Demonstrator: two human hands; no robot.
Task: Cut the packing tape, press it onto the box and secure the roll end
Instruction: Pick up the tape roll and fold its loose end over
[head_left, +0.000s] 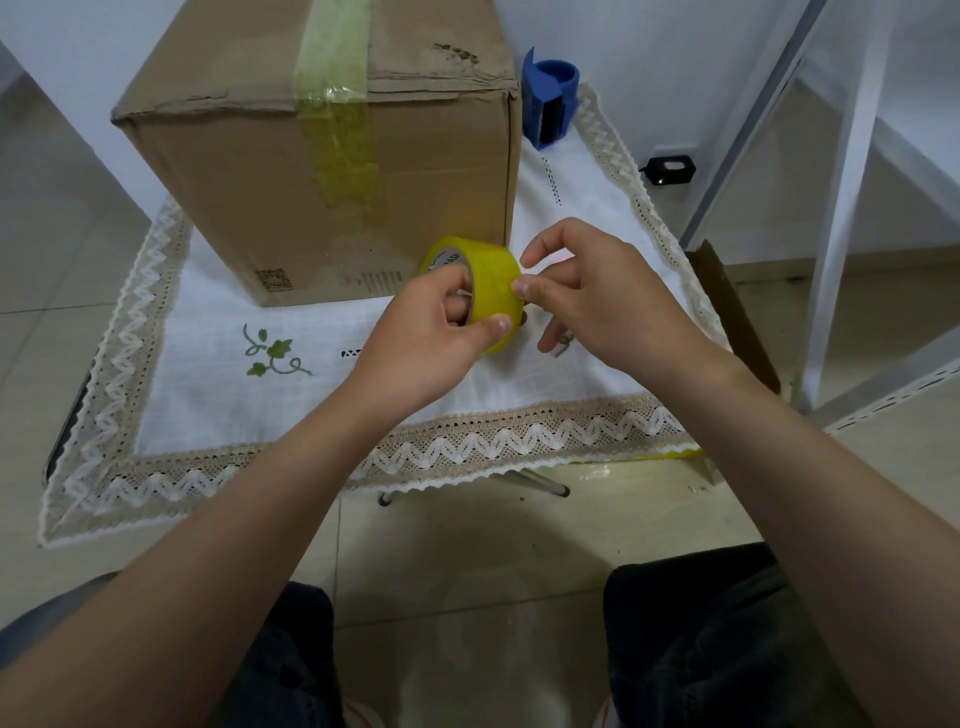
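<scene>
A yellow tape roll (493, 280) is held above the white cloth, just in front of the cardboard box (249, 182). My left hand (431, 332) grips it, fingers inside the core and thumb on the outer face. My right hand (592, 296) touches the roll's right side, its thumb and forefinger pinched at the tape surface. A strip of yellowish tape (337, 114) runs over the box's top and down its front face. A blue tape cutter (550, 96) stands behind the box at its right corner.
The box sits on a small table with a lace-edged white cloth (322, 457). A black device with a green light (670, 170) lies on the floor at right, beside a white metal rack (841, 218). A cardboard piece (727, 306) leans against the table's right edge.
</scene>
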